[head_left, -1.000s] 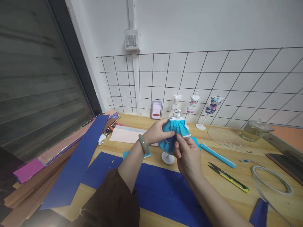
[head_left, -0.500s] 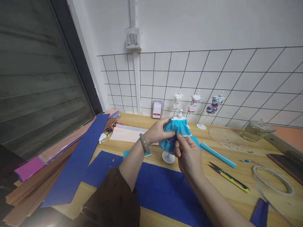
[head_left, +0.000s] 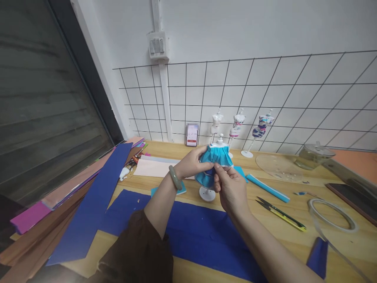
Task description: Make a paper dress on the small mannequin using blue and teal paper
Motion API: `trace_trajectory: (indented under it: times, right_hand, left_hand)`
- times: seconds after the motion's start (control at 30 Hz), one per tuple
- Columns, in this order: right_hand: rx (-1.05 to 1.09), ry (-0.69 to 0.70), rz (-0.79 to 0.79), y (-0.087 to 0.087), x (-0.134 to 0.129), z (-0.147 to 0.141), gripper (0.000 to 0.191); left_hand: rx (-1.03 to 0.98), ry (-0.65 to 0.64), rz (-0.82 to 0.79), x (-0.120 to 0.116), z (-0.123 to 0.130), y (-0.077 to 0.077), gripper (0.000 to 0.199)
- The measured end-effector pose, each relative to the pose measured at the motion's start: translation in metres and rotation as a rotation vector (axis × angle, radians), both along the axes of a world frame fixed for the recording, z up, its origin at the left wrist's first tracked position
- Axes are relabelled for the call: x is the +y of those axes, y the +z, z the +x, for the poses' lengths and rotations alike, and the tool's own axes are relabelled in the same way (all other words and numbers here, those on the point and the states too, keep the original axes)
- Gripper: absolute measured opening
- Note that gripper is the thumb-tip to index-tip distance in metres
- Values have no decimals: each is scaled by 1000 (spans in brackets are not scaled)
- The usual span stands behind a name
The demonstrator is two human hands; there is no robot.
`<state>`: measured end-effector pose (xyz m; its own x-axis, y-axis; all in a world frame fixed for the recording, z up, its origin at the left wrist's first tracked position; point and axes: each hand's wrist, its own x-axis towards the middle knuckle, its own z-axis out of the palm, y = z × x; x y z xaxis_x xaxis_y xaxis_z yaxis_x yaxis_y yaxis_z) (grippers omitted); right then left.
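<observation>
A small white mannequin on a round stand (head_left: 207, 194) wears a pleated light-blue paper dress (head_left: 219, 154) with a dark blue part at the waist. My left hand (head_left: 194, 163), with a green bangle on the wrist, is wrapped round the dress from the left, its thumb across the front at the waist. From the right, my right hand (head_left: 231, 186) pinches the dress at the dark blue part, fingertips touching the left thumb. What lies between the right fingertips is mostly hidden.
Dark blue paper (head_left: 194, 228) lies under my arms. Yellow-handled snips (head_left: 281, 215), a tape roll (head_left: 332, 214) and a folded light-blue strip (head_left: 267, 188) lie right. Three small mannequins (head_left: 260, 127) and a phone (head_left: 192, 135) stand behind. Paper sheets (head_left: 94, 200) are stacked left.
The whole view has shifted slightly, so things appear a little further left. Both hands keep their hold on the dress, with only slight finger movement.
</observation>
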<state>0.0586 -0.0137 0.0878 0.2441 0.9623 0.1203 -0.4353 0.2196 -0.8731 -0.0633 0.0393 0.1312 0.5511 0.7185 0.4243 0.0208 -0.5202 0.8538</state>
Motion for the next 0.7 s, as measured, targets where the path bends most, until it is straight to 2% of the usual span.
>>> trace_trajectory:
  times: [0.27, 0.53, 0.7]
  right_hand:
    - [14, 20, 24, -3, 2, -1, 31]
    - [192, 36, 22, 5, -7, -3, 30]
    - [225, 47, 25, 5, -7, -2, 32]
  left_hand:
    - [-29, 103, -29, 1, 5, -4, 27]
    - [-33, 92, -13, 4, 6, -7, 32]
    - [-36, 82, -37, 4, 6, -8, 36]
